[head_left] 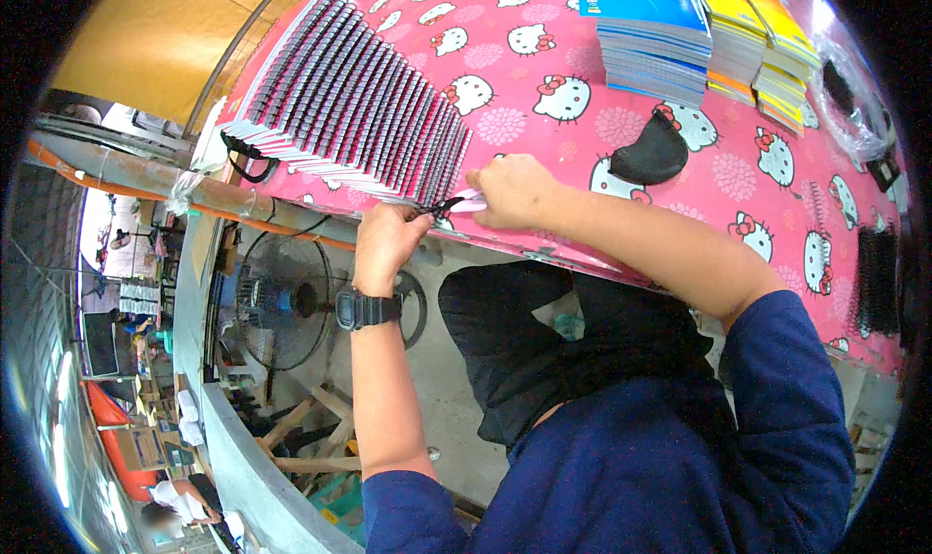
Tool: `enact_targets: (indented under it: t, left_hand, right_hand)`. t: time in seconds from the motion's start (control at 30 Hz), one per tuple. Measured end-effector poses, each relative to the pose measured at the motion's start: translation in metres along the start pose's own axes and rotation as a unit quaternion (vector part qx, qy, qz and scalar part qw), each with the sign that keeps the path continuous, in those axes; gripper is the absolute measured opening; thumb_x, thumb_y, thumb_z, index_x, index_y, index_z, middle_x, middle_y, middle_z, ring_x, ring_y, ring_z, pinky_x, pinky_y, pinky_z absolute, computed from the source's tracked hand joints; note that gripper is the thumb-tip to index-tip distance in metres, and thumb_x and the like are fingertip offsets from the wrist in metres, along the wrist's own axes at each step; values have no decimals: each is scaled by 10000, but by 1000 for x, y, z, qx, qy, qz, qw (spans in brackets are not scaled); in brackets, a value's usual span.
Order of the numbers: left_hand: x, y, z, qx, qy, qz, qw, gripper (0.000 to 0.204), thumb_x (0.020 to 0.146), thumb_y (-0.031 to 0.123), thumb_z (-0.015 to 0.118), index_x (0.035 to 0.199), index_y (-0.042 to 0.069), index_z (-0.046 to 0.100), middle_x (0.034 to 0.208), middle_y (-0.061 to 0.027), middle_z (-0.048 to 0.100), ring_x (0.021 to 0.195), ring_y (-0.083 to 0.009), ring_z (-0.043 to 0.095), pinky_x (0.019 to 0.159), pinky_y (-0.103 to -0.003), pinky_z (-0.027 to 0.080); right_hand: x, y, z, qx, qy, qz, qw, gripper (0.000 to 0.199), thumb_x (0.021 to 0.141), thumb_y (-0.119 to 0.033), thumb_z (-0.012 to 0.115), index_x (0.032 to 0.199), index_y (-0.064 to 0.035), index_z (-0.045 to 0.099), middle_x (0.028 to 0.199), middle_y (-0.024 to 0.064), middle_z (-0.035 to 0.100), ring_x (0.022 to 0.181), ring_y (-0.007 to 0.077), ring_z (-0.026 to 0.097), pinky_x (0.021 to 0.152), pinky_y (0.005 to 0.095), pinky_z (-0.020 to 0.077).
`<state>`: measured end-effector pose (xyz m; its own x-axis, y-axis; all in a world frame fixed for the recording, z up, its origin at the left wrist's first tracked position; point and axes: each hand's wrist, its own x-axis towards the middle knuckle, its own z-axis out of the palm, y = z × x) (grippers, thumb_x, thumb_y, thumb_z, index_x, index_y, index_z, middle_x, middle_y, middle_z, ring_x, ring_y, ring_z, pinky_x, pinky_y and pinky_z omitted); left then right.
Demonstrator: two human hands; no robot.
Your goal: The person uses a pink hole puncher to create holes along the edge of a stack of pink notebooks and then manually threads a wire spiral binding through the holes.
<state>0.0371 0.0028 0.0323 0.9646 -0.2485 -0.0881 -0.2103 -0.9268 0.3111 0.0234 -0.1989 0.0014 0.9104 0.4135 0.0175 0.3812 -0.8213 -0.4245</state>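
Note:
A long, leaning row of spiral notebooks point(359, 107) with dark wire coils lies at the left of the table. At its near end my left hand point(386, 238), wearing a black watch point(367, 308), pinches the lower corner of the nearest notebook; my fingers partly hide the grip. My right hand point(519, 193) is closed round the pale pink handles of small pliers point(468, 202). Their dark jaws point left and meet the coil's end beside my left thumb.
A pink patterned cloth point(505, 122) covers the table. At the back right stand stacks of blue notebooks point(650, 44) and yellow notebooks point(738, 25). A black half-round pouch point(650, 151) lies right of my right hand, black coils point(879, 277) farther right. A fan point(282, 302) stands below the left edge.

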Motion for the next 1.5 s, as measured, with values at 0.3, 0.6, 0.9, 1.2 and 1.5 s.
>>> enact_targets:
  t: [0.3,0.6,0.9,1.2,1.5]
  left_hand:
    - [6,1,3,39,-18,-6,999,306,703,313,642,702,9,679,608,-147,617,598,-259,621,606,-360,480]
    - [10,2,9,64,-19,-26,997,288,661,289,687,771,23,681,746,-210,627,745,-351,627,700,-425,488]
    - [11,0,14,74,-27,-37,996,280,681,292,656,776,30,683,769,-201,637,768,-351,628,718,-427,490]
    - [14,-7,18,-5,-64,-91,994,286,693,322,618,645,45,665,658,-154,636,713,-314,636,674,-406,486]
    - [12,0,20,70,-26,-93,993,319,702,346,639,620,38,657,621,-123,634,688,-289,643,667,-400,484]
  right_hand:
    - [1,13,12,-103,153,-76,980,414,650,-338,671,922,-35,599,857,136,623,897,289,601,828,413,440]
    - [4,2,-2,-46,-24,-24,998,371,700,-285,648,980,-42,621,883,114,650,886,298,621,783,407,483]
    - [1,5,14,-202,114,-47,971,385,694,-300,660,978,-45,608,961,98,616,1011,239,550,895,458,381]
    - [5,-2,11,-175,97,-48,979,338,702,-262,631,957,-40,618,917,98,624,942,239,579,836,427,407]
    - [1,-6,-3,-76,-26,-26,996,294,695,-222,622,915,-27,634,856,126,647,842,256,635,712,387,491]
